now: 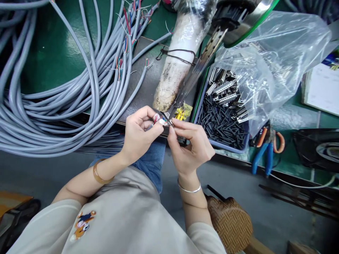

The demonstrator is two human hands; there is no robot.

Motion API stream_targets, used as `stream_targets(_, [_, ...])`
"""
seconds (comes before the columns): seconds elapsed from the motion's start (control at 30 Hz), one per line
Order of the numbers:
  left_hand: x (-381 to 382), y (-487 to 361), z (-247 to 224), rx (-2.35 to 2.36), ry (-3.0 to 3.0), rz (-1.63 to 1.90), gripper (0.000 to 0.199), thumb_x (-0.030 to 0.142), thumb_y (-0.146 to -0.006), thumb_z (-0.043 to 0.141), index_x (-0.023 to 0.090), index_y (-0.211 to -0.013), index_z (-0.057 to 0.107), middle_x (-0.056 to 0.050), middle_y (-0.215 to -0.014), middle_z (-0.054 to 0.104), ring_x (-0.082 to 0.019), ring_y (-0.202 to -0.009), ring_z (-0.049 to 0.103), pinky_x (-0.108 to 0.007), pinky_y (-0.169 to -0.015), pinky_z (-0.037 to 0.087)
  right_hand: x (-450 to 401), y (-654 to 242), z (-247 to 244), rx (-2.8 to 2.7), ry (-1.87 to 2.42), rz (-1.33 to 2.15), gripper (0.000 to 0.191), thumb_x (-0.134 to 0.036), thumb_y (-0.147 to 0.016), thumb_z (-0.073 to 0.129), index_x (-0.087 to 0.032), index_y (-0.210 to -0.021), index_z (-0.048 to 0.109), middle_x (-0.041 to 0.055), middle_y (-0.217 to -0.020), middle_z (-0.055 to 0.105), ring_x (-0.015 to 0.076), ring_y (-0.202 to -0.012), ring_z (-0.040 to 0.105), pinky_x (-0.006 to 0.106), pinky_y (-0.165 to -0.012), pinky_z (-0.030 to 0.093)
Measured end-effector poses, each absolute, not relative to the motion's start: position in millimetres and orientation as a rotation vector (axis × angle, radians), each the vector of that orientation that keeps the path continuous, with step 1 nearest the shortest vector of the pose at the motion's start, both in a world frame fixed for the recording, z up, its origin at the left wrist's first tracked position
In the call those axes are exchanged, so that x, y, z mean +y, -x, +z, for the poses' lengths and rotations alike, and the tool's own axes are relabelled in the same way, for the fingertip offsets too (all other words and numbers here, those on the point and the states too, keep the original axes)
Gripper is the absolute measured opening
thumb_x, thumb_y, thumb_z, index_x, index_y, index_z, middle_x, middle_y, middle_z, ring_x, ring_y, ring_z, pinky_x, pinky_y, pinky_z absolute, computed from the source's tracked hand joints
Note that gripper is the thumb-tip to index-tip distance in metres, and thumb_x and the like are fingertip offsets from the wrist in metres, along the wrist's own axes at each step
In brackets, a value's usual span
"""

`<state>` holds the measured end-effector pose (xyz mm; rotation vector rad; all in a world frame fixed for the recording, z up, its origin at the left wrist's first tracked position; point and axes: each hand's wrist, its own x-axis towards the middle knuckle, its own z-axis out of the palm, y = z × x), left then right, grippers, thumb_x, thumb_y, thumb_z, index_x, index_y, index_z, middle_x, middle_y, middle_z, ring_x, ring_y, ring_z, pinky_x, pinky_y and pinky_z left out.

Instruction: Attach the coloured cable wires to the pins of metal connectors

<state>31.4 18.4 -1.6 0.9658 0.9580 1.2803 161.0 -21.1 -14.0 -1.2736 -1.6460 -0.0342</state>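
Observation:
My left hand (141, 132) pinches the thin colored wires at a cable end, with the fingertips closed together. Close beside it on the right, my right hand (191, 144) grips one end of a small metal connector (167, 119) between thumb and fingers. The wires meet the connector between both hands. Just above hangs the brownish lower end of a wrapped white tube (173, 67), and metal strips (194, 72) slant down toward the connector. A yellow piece (182, 112) lies right behind the fingers.
Many grey cables (90, 77) with stripped ends cover the left of the green table (45, 67). On the right, a blue bin (245, 143) holds metal connectors and short black tubes beneath a clear plastic bag (280, 60). Pliers (268, 150) lie near the table edge. A woven stool (231, 224) stands below.

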Motion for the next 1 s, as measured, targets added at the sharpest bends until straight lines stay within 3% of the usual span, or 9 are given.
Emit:
stream_targets(0.53, [18.8, -29.2, -1.5, 0.980, -0.952, 1.212, 0.016, 0.010, -0.069, 0.068, 0.017, -0.066, 0.054, 0.008, -0.056, 0.054, 0.000, -0.043, 0.041, -0.012, -0.042, 0.035, -25.5, -161.5, -11.7, -1.697, 1.275, -0.045, 0.018, -0.007, -0.086, 0.073, -0.022, -0.092, 0.065, 0.0031, -0.101, 0.081, 0.0161, -0.088, 0.079, 0.027, -0.077, 0.064])
stream_targets(0.6, [17.2, -28.2, -0.5, 1.001, -0.954, 1.183, 0.016, 0.011, -0.068, 0.068, 0.017, -0.065, 0.054, 0.007, -0.057, 0.054, -0.001, -0.044, 0.040, -0.013, -0.042, 0.033, -28.4, -164.1, -12.4, -1.631, 1.267, 0.020, 0.018, -0.008, -0.089, 0.070, -0.023, -0.098, 0.067, 0.0002, -0.094, 0.081, 0.0154, -0.082, 0.079, 0.026, -0.069, 0.063])
stream_targets(0.7, [14.0, -27.0, 2.5, 1.021, -0.939, 1.145, 0.016, 0.012, -0.065, 0.068, 0.017, -0.063, 0.053, 0.007, -0.058, 0.051, -0.001, -0.045, 0.037, -0.014, -0.041, 0.029, -33.0, -168.5, -8.2, -1.419, 1.203, 0.096, 0.014, -0.019, -0.095, 0.065, -0.025, -0.107, 0.069, -0.0052, -0.074, 0.072, 0.0098, -0.052, 0.068, 0.022, -0.045, 0.052])
stream_targets(0.8, [11.5, -25.4, 5.0, 1.038, -0.938, 1.113, 0.016, 0.012, -0.062, 0.068, 0.016, -0.062, 0.052, 0.006, -0.061, 0.050, -0.002, -0.049, 0.038, -0.015, -0.044, 0.028, -36.1, -170.6, -3.5, -1.271, 1.145, 0.070, 0.023, -0.024, -0.098, 0.062, -0.028, -0.120, 0.066, -0.0056, -0.075, 0.069, 0.0072, -0.043, 0.060, 0.022, -0.037, 0.045])
stream_targets(0.9, [10.3, -23.6, 6.1, 1.034, -0.946, 1.097, 0.015, 0.012, -0.063, 0.068, 0.016, -0.062, 0.053, 0.005, -0.062, 0.051, -0.002, -0.051, 0.039, -0.016, -0.045, 0.029, -37.9, -170.1, -4.2, -1.374, 1.231, 0.021, 0.030, -0.012, -0.093, 0.066, -0.027, -0.119, 0.066, -0.0029, -0.089, 0.078, 0.0133, -0.067, 0.076, 0.025, -0.057, 0.063])
stream_targets(1.0, [10.0, -22.4, 6.6, 0.990, -0.958, 1.097, 0.016, 0.012, -0.065, 0.068, 0.016, -0.063, 0.053, 0.006, -0.060, 0.051, -0.002, -0.048, 0.039, -0.015, -0.044, 0.030, -38.5, -168.4, -8.3, -1.599, 1.274, 0.009, 0.025, -0.006, -0.086, 0.073, -0.023, -0.103, 0.068, 0.0002, -0.098, 0.081, 0.0170, -0.090, 0.080, 0.030, -0.081, 0.067])
